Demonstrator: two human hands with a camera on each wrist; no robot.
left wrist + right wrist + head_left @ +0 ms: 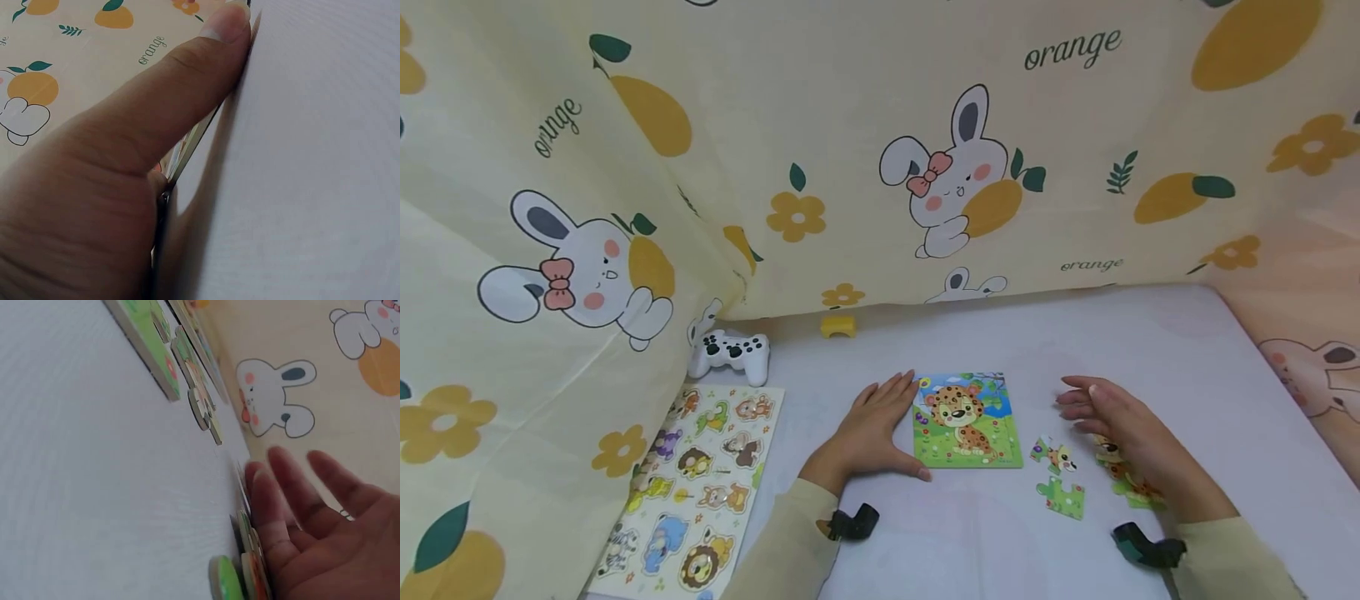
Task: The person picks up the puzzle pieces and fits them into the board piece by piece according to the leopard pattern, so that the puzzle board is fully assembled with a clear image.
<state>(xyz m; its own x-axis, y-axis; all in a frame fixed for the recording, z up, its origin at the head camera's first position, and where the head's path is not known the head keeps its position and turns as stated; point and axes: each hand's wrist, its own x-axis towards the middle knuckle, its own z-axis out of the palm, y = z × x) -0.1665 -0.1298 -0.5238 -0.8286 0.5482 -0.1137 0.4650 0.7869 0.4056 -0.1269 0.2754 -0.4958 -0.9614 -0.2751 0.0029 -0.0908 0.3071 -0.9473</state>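
Note:
A square leopard picture board (936, 446) lies flat on the white table, its scene bright green and blue. Along its left edge rests my left hand (874, 433), fingers stretched toward the upper corner and thumb near the lower one. In the left wrist view the thumb (187, 75) reaches out straight. My right hand (1131, 429) hovers over leopard jigsaw pieces (1142, 498), partly hiding them; its fingers are loosely bent with nothing between them. Left of it lie a spotted jigsaw piece (1060, 457) and a green jigsaw piece (1063, 500).
An animal peg board (748, 475) lies at the left, partly under the hanging cloth. Behind it sits a white game controller (747, 352). A yellow block (838, 326) stands at the back, by the rabbit-print curtain (842, 108).

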